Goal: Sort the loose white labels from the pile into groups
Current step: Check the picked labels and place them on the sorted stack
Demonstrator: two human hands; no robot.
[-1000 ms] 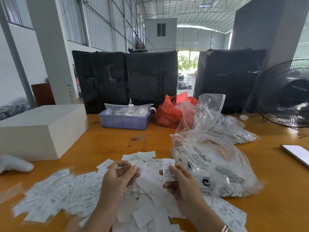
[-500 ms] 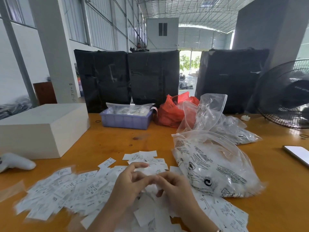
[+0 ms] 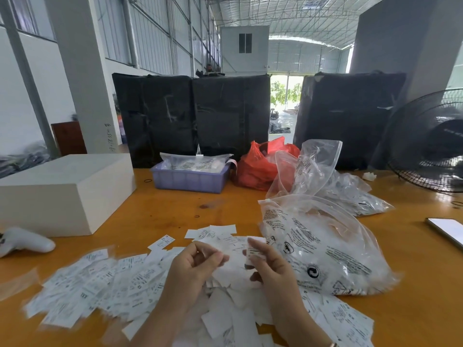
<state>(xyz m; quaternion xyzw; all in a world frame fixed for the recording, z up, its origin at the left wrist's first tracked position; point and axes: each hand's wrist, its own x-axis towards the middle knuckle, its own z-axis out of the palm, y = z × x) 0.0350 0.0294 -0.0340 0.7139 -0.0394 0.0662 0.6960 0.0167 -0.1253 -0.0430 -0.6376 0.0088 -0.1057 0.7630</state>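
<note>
A pile of loose white labels (image 3: 233, 309) lies on the wooden table (image 3: 160, 211) in front of me. More printed labels (image 3: 100, 284) are spread flat to the left, and others (image 3: 345, 319) lie at the right. My right hand (image 3: 273, 271) pinches a small white label (image 3: 253, 251) upright above the pile. My left hand (image 3: 193, 269) hovers just left of it, fingers curled with thumb against fingertips; I see nothing clearly in it. The two hands are a short gap apart.
A clear printed plastic bag (image 3: 325, 246) full of white material lies right of the pile, with a second clear bag (image 3: 350, 194) behind it. Farther back: white box (image 3: 62, 191), purple tray (image 3: 188, 179), red bag (image 3: 260, 166), fan (image 3: 431, 141). A phone (image 3: 448, 229) and a white controller (image 3: 22, 242) lie near the table's sides.
Half a second ago my hands met over the pile. They have since parted, and my right hand again holds a label upright.
</note>
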